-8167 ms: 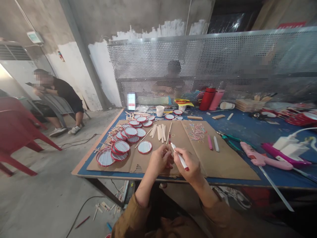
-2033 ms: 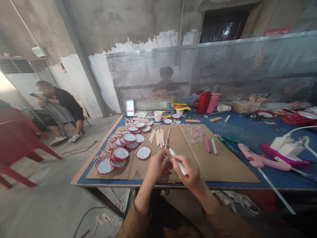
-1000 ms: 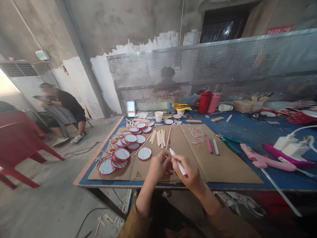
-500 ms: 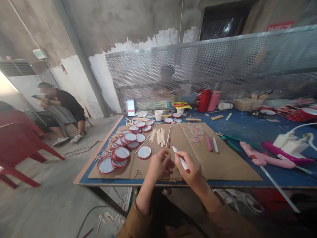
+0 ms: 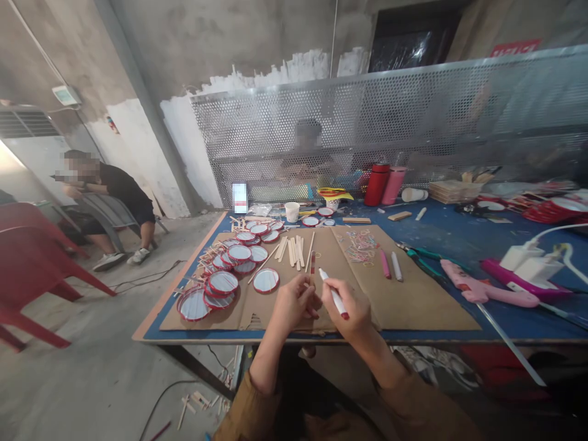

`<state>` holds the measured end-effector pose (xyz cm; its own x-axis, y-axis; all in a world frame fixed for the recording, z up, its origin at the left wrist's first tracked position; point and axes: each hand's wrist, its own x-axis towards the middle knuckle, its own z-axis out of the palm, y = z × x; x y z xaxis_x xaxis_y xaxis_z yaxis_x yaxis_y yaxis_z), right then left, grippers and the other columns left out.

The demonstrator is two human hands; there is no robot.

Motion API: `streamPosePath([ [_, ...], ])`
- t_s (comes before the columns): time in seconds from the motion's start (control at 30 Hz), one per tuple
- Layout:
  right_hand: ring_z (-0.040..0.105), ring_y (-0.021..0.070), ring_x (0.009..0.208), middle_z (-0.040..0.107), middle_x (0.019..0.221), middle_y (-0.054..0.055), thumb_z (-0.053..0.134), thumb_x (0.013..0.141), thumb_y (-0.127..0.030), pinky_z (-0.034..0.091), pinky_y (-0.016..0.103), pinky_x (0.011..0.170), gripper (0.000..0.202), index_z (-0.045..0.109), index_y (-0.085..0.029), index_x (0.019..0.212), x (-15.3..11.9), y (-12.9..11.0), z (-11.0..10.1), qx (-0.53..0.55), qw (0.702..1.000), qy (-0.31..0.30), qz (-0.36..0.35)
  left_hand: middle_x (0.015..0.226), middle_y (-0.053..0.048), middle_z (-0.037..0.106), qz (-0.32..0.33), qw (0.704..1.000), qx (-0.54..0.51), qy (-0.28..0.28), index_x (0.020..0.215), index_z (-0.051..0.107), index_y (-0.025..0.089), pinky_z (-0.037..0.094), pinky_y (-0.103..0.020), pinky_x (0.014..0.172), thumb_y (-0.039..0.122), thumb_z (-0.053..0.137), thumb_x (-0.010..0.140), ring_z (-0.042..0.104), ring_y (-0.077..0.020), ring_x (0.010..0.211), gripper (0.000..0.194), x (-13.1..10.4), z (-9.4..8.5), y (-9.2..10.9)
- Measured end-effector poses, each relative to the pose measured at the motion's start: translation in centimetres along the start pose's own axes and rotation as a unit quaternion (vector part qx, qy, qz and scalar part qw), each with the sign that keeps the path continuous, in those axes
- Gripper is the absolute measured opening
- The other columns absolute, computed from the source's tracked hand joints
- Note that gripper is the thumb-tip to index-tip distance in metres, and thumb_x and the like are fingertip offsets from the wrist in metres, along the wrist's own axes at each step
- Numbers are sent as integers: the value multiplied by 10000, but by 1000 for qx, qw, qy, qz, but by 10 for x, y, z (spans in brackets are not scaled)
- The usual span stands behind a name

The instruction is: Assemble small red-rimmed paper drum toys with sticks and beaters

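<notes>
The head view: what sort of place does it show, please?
Probably a handcraft workshop: a pink glue gun, piled red-rimmed discs and loose wooden sticks are spread across one blue worktable.

A sheet of cardboard (image 5: pixel 404 306) lies on the table (image 5: pixel 432 236). Over its front part, the left hand (image 5: pixel 296 300) holds a stick (image 5: pixel 313 264) and, just beside it, the right hand (image 5: pixel 349 306) holds a marker (image 5: pixel 339 300). A pile of discs (image 5: pixel 223 282) is on the left, and one disc (image 5: pixel 266 280) lies between the pile and the left hand. Craft sticks (image 5: pixel 296 250) lie behind the hands. Going right come rubber bands (image 5: pixel 361 246), two pens (image 5: pixel 384 264), pliers (image 5: pixel 420 256), and a glue gun (image 5: pixel 487 291) in front of a power strip (image 5: pixel 523 278). At the back, from left to right, stand a phone (image 5: pixel 239 197), a paper cup (image 5: pixel 291 212) and two bottles (image 5: pixel 377 185), with a mesh screen (image 5: pixel 275 141) behind them.
</notes>
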<state>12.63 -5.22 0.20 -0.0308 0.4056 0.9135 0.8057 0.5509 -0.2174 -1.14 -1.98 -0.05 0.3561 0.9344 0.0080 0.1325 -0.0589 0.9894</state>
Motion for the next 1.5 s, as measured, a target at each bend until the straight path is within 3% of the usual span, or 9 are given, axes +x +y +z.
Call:
streamPosePath([
  [0.1,635,140,554,673,659,31,538,857,-169,476,227,556,46,582,-177,869,-2,3,0,-23,999,30,15,665,22,623,-4,1000,0,0,880,496,183,401,-132,351,322,463,810,575,-77,400,159,0,0,2],
  [0.23,643,136,587,677,694,31,523,861,-158,481,222,584,69,572,-182,903,-3,1,-2,0,1000,-15,-8,691,17,612,-12,999,-23,24,883,453,180,429,-150,365,348,460,808,582,-83,412,184,1,0,3],
  [0.43,661,163,720,672,774,48,486,882,-152,501,261,687,115,553,-192,966,-4,2,-1,39,996,-81,17,753,3,599,0,997,-65,45,852,410,184,466,-181,398,372,477,796,619,-105,497,208,2,0,1],
  [0.6,657,170,751,679,819,46,501,885,-183,491,259,678,109,549,-200,982,3,7,-9,52,991,-117,32,787,-25,607,-2,996,-81,48,844,428,179,481,-201,421,428,484,792,639,-127,558,260,2,1,1],
  [0.83,602,186,843,657,863,51,481,869,-115,454,286,736,229,566,-200,1064,11,50,-28,-59,966,-247,-40,809,-38,633,-4,997,-70,29,907,441,173,465,-189,438,434,479,807,633,-114,545,282,0,2,4],
  [0.97,548,206,852,644,839,66,453,854,-59,411,319,753,258,590,-177,1037,20,79,-34,-165,923,-332,-107,768,-29,634,3,999,-35,24,853,506,155,445,-158,454,378,512,792,639,-109,585,231,-1,1,5],
  [1.07,532,219,862,646,836,75,476,842,-52,370,342,771,242,602,-169,1012,30,91,-33,-223,894,-372,-113,641,-2,604,14,999,0,40,829,533,154,444,-158,455,356,525,785,623,-114,569,207,-2,0,5],
  [1.27,541,224,880,657,881,94,507,858,-111,338,327,751,210,613,-189,1020,43,107,-18,-267,880,-384,-85,644,10,593,12,998,3,54,854,531,154,451,-174,424,332,512,781,606,-109,515,194,-1,0,4],
  [1.5,572,213,934,667,991,104,422,874,-74,390,305,803,329,565,-153,1160,40,143,-16,-244,930,-275,-15,675,4,607,1,999,10,46,868,530,149,458,-167,436,338,498,795,623,-103,515,205,-1,0,2],
])
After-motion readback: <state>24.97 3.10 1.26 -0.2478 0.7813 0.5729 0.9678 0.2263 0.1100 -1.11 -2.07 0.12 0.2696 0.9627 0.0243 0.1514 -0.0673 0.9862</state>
